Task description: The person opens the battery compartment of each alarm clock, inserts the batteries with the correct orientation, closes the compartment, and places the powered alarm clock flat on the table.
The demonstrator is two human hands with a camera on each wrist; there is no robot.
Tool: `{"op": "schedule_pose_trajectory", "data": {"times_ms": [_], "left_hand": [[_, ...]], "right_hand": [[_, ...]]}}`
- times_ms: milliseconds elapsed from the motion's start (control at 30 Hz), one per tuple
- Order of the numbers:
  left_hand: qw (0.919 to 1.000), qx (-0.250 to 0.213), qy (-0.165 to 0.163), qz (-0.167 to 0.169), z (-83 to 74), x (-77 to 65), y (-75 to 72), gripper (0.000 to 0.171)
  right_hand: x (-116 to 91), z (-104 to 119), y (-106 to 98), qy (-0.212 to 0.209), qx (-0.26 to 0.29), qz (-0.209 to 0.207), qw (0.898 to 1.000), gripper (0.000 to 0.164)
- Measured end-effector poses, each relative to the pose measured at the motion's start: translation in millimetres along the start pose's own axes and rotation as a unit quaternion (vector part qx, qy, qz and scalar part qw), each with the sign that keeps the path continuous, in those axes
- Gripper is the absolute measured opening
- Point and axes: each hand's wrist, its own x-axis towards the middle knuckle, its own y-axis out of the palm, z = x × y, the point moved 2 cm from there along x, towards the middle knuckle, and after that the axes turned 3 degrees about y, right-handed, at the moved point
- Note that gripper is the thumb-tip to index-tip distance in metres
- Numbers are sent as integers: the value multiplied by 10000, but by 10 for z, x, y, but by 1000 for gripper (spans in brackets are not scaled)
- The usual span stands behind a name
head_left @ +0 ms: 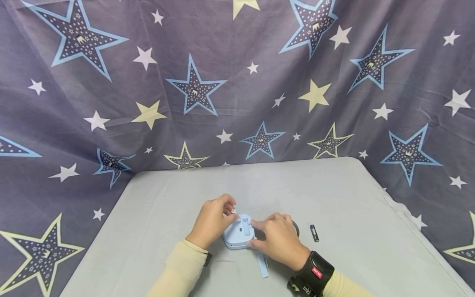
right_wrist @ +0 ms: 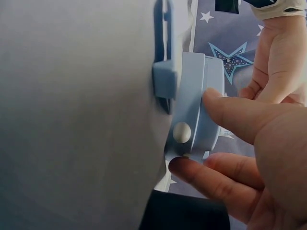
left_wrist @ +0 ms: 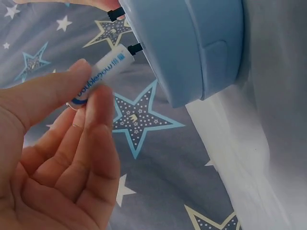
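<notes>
A light-blue rounded device (head_left: pixel 233 236) lies on the table with its recessed compartment facing up. My left hand (head_left: pixel 212 218) pinches a white battery with blue lettering (left_wrist: pixel 106 72) between thumb and fingers, over the device's far left side. In the left wrist view the battery's far end is beside a small black knob (left_wrist: pixel 136 48) on the device. My right hand (head_left: pixel 281 240) grips the device's right side, thumb on the near edge and fingers on the far one. A white round button (right_wrist: pixel 182 132) shows on that side.
A black battery (head_left: pixel 314 233) lies on the table to the right of my right hand. A light-blue strip (head_left: pixel 262 266) sits nearer me, beside the right wrist. Part of a black curved object (head_left: pixel 295 228) shows behind the right hand. A star-patterned curtain (head_left: pixel 237 82) hangs behind the table.
</notes>
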Motion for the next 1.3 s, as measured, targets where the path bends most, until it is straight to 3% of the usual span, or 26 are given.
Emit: {"op": "schedule_pose_trajectory", "data": {"times_ms": [300,700,1300], "left_hand": [[9998,-129,84,-154,-41,-2,8,20],[9993,-323,164,-101,-45,-1,81,14],[9990,-318,261,191,-75,-36,205,14]], "right_hand": [[-3,-15,12,-3,29,13,10000,64],[-5,-33,17,-53,1,-41,10000,65],[-3,-37,27,-83,19,-46,10000,64]]}}
